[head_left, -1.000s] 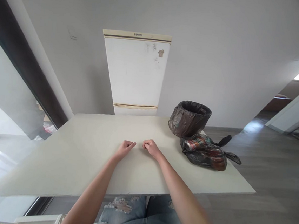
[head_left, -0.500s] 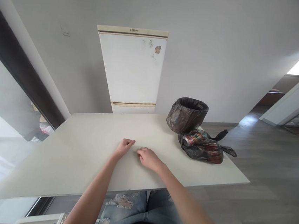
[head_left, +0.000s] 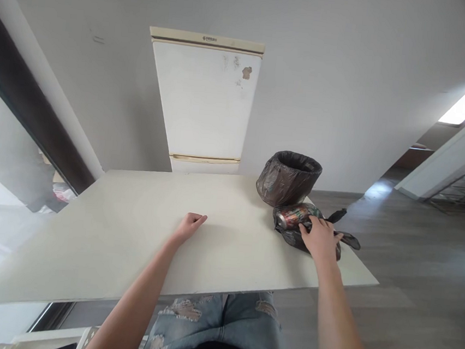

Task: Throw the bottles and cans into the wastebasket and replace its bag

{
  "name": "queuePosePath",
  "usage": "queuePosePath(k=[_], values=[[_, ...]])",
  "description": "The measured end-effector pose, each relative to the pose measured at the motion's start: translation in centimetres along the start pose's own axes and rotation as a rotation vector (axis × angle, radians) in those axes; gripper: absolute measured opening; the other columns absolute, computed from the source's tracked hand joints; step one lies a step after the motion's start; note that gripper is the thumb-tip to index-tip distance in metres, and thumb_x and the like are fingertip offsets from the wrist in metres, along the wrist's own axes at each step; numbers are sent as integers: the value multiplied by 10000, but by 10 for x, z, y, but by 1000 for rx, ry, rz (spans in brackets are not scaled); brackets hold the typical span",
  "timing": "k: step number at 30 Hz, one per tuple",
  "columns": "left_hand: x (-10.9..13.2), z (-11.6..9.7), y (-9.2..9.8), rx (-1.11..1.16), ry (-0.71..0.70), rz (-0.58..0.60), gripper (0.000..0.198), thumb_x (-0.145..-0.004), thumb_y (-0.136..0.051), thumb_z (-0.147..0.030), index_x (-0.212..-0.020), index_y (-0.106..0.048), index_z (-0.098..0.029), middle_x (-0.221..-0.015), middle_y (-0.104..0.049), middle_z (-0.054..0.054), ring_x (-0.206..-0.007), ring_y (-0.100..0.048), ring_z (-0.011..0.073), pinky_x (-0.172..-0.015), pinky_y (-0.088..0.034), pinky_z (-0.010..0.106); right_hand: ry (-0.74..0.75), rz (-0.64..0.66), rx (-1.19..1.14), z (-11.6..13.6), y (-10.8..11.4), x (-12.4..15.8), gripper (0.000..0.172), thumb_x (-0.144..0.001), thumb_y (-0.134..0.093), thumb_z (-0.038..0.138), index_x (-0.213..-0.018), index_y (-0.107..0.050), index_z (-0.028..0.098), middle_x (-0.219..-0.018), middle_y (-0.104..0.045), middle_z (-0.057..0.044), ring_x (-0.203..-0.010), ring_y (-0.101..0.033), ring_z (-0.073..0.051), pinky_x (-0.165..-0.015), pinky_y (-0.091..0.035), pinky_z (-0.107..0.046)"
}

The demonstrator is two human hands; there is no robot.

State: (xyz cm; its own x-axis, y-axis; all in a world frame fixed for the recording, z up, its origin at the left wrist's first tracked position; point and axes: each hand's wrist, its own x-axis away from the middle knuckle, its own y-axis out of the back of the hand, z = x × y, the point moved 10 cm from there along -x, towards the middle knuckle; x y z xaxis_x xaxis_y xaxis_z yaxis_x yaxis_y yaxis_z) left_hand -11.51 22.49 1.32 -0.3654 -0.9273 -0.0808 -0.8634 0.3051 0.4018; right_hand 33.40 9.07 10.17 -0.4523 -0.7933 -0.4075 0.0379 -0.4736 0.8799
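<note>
My left hand [head_left: 190, 227] rests on the white table [head_left: 127, 241] in a loose fist, thumb pointing right, with nothing visible in it. At the table's right end my right hand [head_left: 320, 237] is on a black plastic bag [head_left: 292, 238], its fingers curled over the top. Through the thin plastic a colourful drink can [head_left: 292, 217] shows, lying on its side. The rest of the bag's contents is hidden under my palm. Right behind the bag stands a round bin lined with a black bag [head_left: 283, 182], its mouth open upward.
A white fridge [head_left: 202, 100] stands against the grey wall beyond the table. The bag's knotted ends [head_left: 349, 240] reach the table's right edge, past which lies a grey wooden floor [head_left: 419, 280]. A white crate-like thing [head_left: 80, 341] is below the front edge at left.
My right hand has moved right from the table's middle onto the black plastic bag and curled over it. My left hand has stayed in about the same place, still in a fist.
</note>
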Motion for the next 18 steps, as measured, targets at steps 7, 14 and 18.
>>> queuePosePath(k=[7,14,18], values=[[2,2,1,1,4,-1,578,-936,-531,-636,-656,-226,-233,-677,-156,-37,-616,-113,117,-576,-98,301,301,-76,-227,106,2,67,195,-967,-518,218,-972,-713,206,-994,-762,-114,-1016,-647,-319,-983,-436,-541],[-3,2,1,39,-39,-18,631,-934,-548,-692,-611,-272,-226,-618,-192,-47,-582,-164,107,-563,-127,286,471,-6,-685,234,17,134,402,-975,-549,190,-1366,-643,203,-1434,-637,-160,-1339,-575,-349,-1111,-502,-554],[-5,2,2,89,-62,-51,648,-924,-521,-755,-601,-357,-218,-593,-295,-42,-585,-260,113,-562,-200,269,606,95,-877,276,32,164,426,-1001,-523,148,-1407,-613,241,-1474,-624,-127,-1378,-582,-300,-1121,-546,-497]])
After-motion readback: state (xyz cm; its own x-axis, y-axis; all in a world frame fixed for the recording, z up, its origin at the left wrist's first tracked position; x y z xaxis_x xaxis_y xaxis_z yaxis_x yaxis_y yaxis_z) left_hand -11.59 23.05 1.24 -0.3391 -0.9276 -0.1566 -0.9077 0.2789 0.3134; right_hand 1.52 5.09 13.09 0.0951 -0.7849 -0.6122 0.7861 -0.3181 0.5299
